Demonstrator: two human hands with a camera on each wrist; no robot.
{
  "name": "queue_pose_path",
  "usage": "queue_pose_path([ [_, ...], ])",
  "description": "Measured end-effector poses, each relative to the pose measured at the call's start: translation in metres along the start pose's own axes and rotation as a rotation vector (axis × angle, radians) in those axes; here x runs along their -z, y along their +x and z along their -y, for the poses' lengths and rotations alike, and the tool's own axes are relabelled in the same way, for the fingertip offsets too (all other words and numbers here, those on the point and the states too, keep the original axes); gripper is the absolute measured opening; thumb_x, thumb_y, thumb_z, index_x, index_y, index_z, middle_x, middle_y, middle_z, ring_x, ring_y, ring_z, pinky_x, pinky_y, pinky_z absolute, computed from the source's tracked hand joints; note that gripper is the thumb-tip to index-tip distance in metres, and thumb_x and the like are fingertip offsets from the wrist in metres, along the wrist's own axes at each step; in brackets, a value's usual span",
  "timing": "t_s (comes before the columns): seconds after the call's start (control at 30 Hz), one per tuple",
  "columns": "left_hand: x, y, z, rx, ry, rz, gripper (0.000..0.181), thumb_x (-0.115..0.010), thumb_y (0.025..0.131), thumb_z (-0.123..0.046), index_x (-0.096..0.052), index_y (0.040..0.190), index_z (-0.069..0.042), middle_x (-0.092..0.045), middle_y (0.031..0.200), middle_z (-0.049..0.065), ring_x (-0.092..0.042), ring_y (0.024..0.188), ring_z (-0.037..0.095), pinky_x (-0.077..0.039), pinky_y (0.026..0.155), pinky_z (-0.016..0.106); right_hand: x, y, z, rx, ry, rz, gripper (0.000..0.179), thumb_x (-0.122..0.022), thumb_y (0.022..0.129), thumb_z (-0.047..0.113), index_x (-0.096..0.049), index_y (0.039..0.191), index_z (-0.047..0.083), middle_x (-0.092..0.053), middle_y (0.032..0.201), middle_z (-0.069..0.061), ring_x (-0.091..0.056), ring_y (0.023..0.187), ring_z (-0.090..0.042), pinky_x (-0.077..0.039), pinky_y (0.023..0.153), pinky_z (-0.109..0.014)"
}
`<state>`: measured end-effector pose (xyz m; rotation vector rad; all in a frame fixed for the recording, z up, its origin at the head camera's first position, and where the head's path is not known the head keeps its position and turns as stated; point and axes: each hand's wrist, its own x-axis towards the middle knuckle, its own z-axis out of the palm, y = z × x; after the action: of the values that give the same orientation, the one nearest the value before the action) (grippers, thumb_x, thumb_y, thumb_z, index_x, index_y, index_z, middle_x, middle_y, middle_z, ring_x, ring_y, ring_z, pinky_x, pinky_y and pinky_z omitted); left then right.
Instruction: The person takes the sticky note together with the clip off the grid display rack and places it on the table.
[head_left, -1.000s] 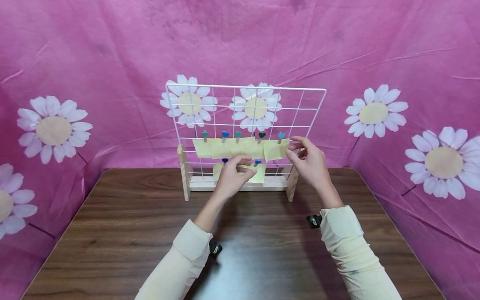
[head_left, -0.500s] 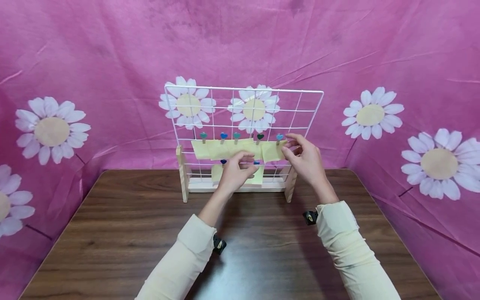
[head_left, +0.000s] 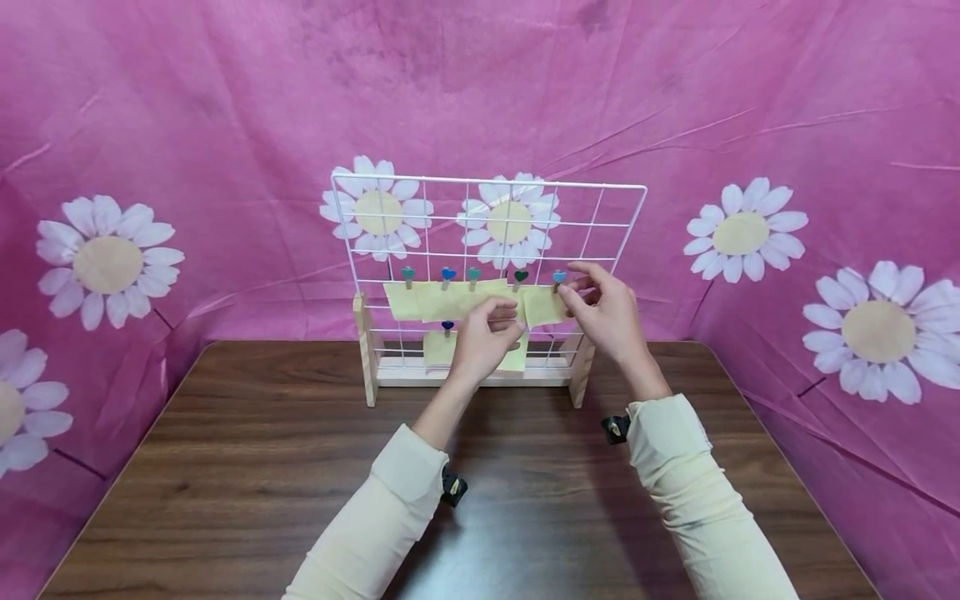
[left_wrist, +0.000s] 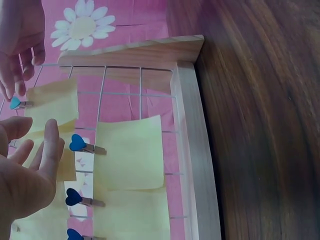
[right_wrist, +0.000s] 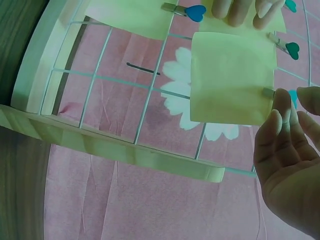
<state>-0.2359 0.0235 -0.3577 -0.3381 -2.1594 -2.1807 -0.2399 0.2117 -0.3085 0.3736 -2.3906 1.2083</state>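
Where pink cloth (head_left: pixel 480 92) walls the table (head_left: pixel 247 467), the left hand (head_left: pixel 482 340) is loose; whether the right hand (head_left: pixel 609 315) grips is unclear.

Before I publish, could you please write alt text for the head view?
Two bare hands reach to yellow paper notes, held by heart-topped pegs on a white wire grid in a wooden stand, with pink daisy-printed cloth behind.

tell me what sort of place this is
Perhaps a small tabletop setup staged for demonstrating handwork: a wood-grain table surrounded by a pink daisy-print backdrop, and a white wire grid bearing yellow paper notes with heart-topped clothespins.
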Motion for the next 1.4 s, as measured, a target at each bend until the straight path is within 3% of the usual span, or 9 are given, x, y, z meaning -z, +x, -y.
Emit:
queue_pose_path([
  [0.33, -0.009, 0.001, 0.002, 0.026, 0.02, -0.033, 0.033, -0.071, 0.091, 0.0, -0.066, 0.124, 0.0, -0.069, 0.114, 0.017, -0.07, 0.104, 0.028, -0.065, 0.071, 0.028, -0.005, 0.0, -0.002, -0.011, -0.009, -0.004, 0.036, -0.069, 0.096, 0.007, -0.063, 0.131, 0.0, -0.071, 0.095, -0.02, -0.07, 0.07, -0.032, -0.055, 0.051, -0.015],
  [0.73, -0.015, 0.008, 0.003, 0.009, 0.082, -0.038, 0.033, -0.07, 0.093, -0.003, -0.065, 0.126, -0.001, -0.07, 0.115, 0.016, -0.07, 0.103, 0.026, -0.064, 0.065, 0.026, -0.007, 0.008, -0.003, -0.001, -0.047, 0.001, 0.035, -0.068, 0.098, 0.011, -0.065, 0.131, 0.001, -0.072, 0.089, -0.017, -0.07, 0.067, -0.029, -0.052, 0.048, -0.015],
  [1.1, -0.02, 0.01, 0.001, -0.021, 0.171, -0.09, 0.031, -0.071, 0.093, -0.008, -0.067, 0.123, -0.004, -0.071, 0.113, 0.012, -0.072, 0.098, 0.023, -0.063, 0.066, 0.022, -0.009, 0.009, -0.003, -0.011, -0.03, 0.002, 0.029, -0.066, 0.099, 0.015, -0.067, 0.124, 0.0, -0.072, 0.086, -0.016, -0.069, 0.065, -0.029, -0.051, 0.048, -0.016],
  [1.4, -0.021, 0.011, 0.001, -0.041, 0.197, -0.112, 0.029, -0.071, 0.093, -0.009, -0.068, 0.121, -0.005, -0.072, 0.11, 0.011, -0.072, 0.093, 0.021, -0.063, 0.071, 0.023, -0.011, 0.012, -0.003, -0.008, -0.01, -0.018, 0.027, -0.065, 0.1, 0.016, -0.069, 0.122, 0.0, -0.072, 0.083, -0.015, -0.065, 0.061, -0.016, -0.048, 0.047, -0.016],
])
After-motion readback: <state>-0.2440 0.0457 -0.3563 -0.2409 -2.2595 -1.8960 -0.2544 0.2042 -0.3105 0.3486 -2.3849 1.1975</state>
